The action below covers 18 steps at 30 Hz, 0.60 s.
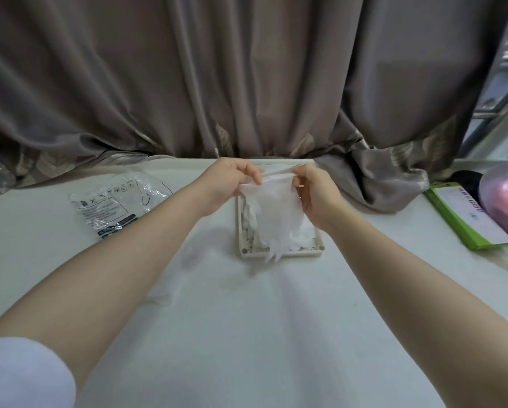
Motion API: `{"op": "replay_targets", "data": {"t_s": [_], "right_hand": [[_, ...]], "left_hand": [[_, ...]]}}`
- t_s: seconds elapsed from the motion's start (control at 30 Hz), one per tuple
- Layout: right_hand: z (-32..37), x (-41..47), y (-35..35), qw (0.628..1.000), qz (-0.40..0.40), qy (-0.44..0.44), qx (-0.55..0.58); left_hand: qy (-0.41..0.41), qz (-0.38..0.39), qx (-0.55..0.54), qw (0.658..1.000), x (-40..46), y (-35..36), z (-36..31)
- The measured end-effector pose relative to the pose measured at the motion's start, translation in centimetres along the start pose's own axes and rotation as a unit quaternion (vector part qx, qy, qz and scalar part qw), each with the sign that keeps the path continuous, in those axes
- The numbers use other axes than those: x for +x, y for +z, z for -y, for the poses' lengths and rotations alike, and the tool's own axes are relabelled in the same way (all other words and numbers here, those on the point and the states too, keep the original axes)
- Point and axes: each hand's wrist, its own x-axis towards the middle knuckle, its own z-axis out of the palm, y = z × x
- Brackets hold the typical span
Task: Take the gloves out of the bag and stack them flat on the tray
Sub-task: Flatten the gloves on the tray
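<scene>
White tabletop (pixel 247 334) first: the clear printed plastic bag (pixel 111 204) lies flattened left (seemingly emptied). Your square cream tray (pixel 279 252) already holds gloves. Your left hand (pixel 232 184) and right hand (pixel 317 195) pinch a thin translucent white glove (pixel 276 213) by its cuff above the tray; laying it flat remains.

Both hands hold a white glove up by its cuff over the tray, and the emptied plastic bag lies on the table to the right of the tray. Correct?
Not quite. In the head view the plastic bag lies left of the tray, not right. The rest holds: the left hand and right hand hold the white glove by its cuff over the tray.
</scene>
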Motion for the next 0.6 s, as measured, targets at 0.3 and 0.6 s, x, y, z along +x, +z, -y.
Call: {"op": "replay_targets", "data": {"t_s": [0.3, 0.6], "right_hand": [[1.4, 0.3, -3.8, 0.997, 0.048, 0.041, -0.044], [1.5, 1.9, -6.0, 0.994, 0.096, 0.039, -0.024]], "left_hand": [[-0.043, 0.066, -0.017, 0.997, 1.4, 1.4, -1.8], [-0.054, -0.060, -0.200, 0.977, 3.7, 3.3, -0.7]]}}
